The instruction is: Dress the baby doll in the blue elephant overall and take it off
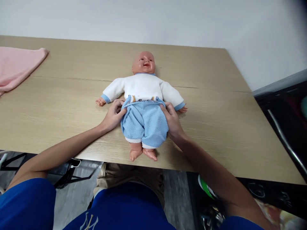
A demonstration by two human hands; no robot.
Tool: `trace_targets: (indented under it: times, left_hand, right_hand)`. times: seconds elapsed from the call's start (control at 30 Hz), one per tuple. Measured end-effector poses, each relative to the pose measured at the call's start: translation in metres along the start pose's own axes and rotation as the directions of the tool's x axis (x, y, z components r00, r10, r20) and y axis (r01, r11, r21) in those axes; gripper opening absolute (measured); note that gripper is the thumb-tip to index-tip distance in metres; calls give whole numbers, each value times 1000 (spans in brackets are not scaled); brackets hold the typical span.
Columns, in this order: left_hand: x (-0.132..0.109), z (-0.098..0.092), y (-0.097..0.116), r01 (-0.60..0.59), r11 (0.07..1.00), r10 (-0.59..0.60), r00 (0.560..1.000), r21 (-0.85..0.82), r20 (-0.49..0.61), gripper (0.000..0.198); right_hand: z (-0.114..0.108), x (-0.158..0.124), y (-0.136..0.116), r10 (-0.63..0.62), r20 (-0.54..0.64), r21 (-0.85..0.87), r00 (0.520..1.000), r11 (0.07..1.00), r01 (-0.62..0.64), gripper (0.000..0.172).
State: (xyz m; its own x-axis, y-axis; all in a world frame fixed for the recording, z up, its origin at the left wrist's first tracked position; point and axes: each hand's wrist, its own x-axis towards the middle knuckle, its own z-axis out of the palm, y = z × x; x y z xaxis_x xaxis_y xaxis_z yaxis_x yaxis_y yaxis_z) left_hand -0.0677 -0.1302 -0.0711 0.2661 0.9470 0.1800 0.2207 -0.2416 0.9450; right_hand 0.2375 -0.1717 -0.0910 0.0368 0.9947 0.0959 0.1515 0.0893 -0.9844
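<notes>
A baby doll (pixel 144 62) lies on its back on the wooden table, head toward the wall and feet near the front edge. It wears a white top (pixel 144 85) with blue cuffs and fluffy light-blue pants (pixel 146 123) with white leg bands. At the pants' left side, my left hand (pixel 115 113) pinches the waistband between thumb and fingers. On the other side my right hand (pixel 171 118) grips the waistband in the same way. The waistband sits at the doll's waist, over the lower part of the top. Both bare feet stick out below.
A pink cloth (pixel 20 65) lies at the table's far left. The table (pixel 216 127) meets a white wall at the back. Dark furniture (pixel 283 105) stands at the right, and items on a dark surface show below the front edge.
</notes>
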Motion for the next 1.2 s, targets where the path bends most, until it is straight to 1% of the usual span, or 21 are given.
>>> trace_targets:
  times: [0.03, 0.1, 0.17, 0.2, 0.33, 0.43, 0.5, 0.53, 0.63, 0.67, 0.7, 0.73, 0.8, 0.87, 0.93, 1.03, 1.1, 1.2]
  left_hand:
    - [0, 1, 0, 8, 1000, -8, 1000, -14, -7, 50]
    - [3, 4, 1, -7, 999, 5, 998, -36, -62, 56]
    - [9, 6, 1, -32, 998, 24, 993, -62, -117, 62]
    - [13, 6, 1, -28, 996, 18, 992, -82, -125, 65]
    - [30, 3, 0, 23, 990, -35, 996, -139, -79, 72]
    - [36, -4, 2, -1, 992, -4, 999, -124, -46, 70]
    - [35, -10, 6, -26, 993, 24, 1000, -112, -19, 67]
    - [34, -13, 9, -39, 995, 38, 999, -92, -7, 66]
    - [32, -22, 18, -119, 992, 119, 993, 41, 3, 64]
    - [34, -23, 20, -147, 986, 147, 989, 75, 4, 64]
    - [36, -23, 23, -161, 984, 161, 987, 82, 10, 64]
    - [40, -23, 24, -156, 986, 155, 988, 59, 22, 64]
    - [50, -20, 24, -97, 994, 99, 993, -44, 59, 66]
    - [58, -16, 21, -32, 991, 42, 996, -131, 78, 69]
    - [60, -14, 15, -3, 986, 12, 998, -165, 55, 69]
    - [52, -14, 7, 30, 993, -25, 999, -118, 42, 61]
    - [44, -15, 3, 60, 995, -56, 997, -77, 53, 53]
    - [36, -14, -2, 84, 993, -81, 996, -80, 32, 47]
  right_hand:
    - [2, -1, 0, 22, -38, 33, 999, 999, -20, 54]
    - [5, 3, -2, 58, -123, 94, 991, 994, -47, 56]
    - [8, 12, -5, 60, -129, 118, 990, 992, -45, 60]
    - [9, 16, -7, 53, -129, 120, 990, 992, -38, 61]
    - [7, 27, -14, 8, -104, 109, 995, 994, 4, 59]
    - [1, 23, -19, -20, -104, 87, 994, 996, 29, 54]
    - [-4, 17, -24, -82, -110, -1, 991, 997, 82, 48]
    - [-6, 14, -27, -138, -113, -68, 984, 989, 131, 44]
    - [-11, 11, -38, -341, -116, -249, 933, 919, 305, 38]
    - [-11, 13, -42, -381, -109, -272, 918, 900, 342, 38]
    - [-11, 17, -45, -392, -98, -269, 915, 895, 355, 38]
    - [-9, 23, -48, -374, -85, -246, 923, 906, 345, 39]
    - [-6, 39, -47, -300, -67, -180, 952, 942, 284, 44]
    - [-4, 52, -40, -242, -79, -133, 967, 964, 231, 52]
    - [-4, 58, -28, -211, -104, -118, 972, 973, 199, 59]
    - [-7, 49, -6, -136, -126, -116, 983, 986, 122, 64]
    - [-9, 36, 5, -99, -177, -104, 979, 991, 81, 63]
    - [-9, 24, 12, -35, -240, -1, 970, 999, 36, 60]
